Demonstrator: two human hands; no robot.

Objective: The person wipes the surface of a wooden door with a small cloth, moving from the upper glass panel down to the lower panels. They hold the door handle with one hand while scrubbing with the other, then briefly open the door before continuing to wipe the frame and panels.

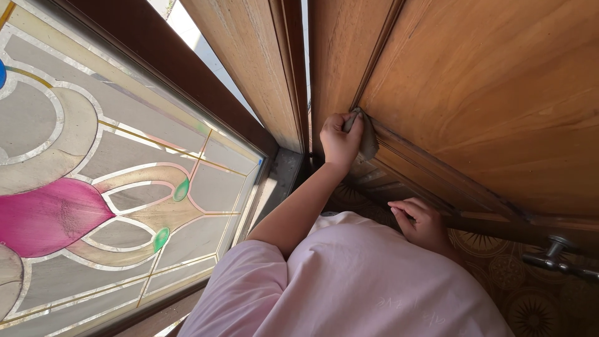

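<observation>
The person stood close against a wooden door [493, 93], camera tilted so the door leaned across the upper right of the view. The left hand [340, 140] was raised, fingers curled tight around a small grey cloth [368, 140], pressing it into the moulded corner of the door's raised panel. The cloth hung just right of the knuckles, touching the groove where the panel edge met the frame. The arm ran down from that hand to a pale pink sleeve [249, 281].

The right hand [421, 221] was lower and to the right of the left, holding nothing. Its fingers were loosely bent and rested against the lower rail of the door, near the person's chest. The pink shirt [374, 293] filled the space below both hands.

Further right of the right hand and a little lower, a metal door handle [555, 256] stuck out from the door. A patterned tile floor [530, 306] showed beneath it, brown with round ornaments.

Left of the left hand, past a narrow gap of daylight between two door leaves, there was a stained-glass panel [112, 181] in a dark frame, with grey fields, a magenta petal shape and small green ovals. It stood well apart from both hands.
</observation>
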